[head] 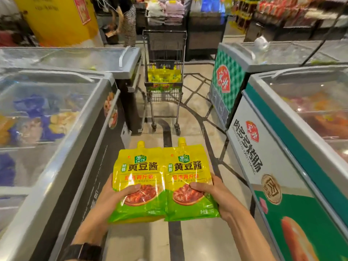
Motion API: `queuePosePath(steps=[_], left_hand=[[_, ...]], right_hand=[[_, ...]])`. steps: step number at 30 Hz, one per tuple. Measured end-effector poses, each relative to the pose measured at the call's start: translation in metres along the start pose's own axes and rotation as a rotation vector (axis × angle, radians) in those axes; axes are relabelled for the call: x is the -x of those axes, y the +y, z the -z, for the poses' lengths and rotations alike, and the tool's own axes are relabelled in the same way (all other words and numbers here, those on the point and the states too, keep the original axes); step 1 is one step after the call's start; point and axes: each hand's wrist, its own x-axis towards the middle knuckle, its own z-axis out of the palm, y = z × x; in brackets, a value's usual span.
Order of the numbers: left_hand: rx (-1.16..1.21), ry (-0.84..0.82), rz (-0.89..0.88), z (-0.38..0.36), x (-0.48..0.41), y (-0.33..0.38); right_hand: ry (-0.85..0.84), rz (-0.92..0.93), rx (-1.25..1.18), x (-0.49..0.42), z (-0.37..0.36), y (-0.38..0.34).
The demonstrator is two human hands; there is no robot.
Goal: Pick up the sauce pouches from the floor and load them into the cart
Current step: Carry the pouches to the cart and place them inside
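Though fingers hide beneath, left hand (pixel 113 196) and right hand (pixel 216 193) clamp thumbs on two sauce pouches (pixel 139 172).

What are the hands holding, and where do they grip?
The left hand grips the left pouch and the right hand grips the right pouch, each at the lower outer edge.

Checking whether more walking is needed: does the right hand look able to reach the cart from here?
Probably not yet. The cart stands well down the aisle, far beyond the right hand, which grips a sauce pouch. The floor between them looks free, so stepping forward should do.
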Motion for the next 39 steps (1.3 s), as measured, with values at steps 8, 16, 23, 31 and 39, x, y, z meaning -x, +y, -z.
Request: queuePosePath(steps=[8, 16, 23, 31, 39], left_hand=[[-0.026, -0.114, -0.013, 0.035, -0.165, 0.055], [-0.036, -0.218, -0.006, 0.055, -0.307, 0.118], [-0.014, -0.226, 0.004, 0.032, -0.424, 0.143], [-0.003, -0.137, 0.005, 0.003, -0.567, 0.175], [0.077, -0.078, 0.04, -0.017, -0.694, 0.213]], right_hand=[[0.114, 0.035, -0.028, -0.139, -0.027, -0.04], [0.151, 0.048, -0.072, -0.258, -0.043, -0.091], [0.174, 0.081, -0.091, -0.358, -0.016, -0.143], [0.108, 0.038, -0.064, -0.504, 0.026, -0.223], [0.065, 0.015, -0.034, -0.627, 0.052, -0.287]])
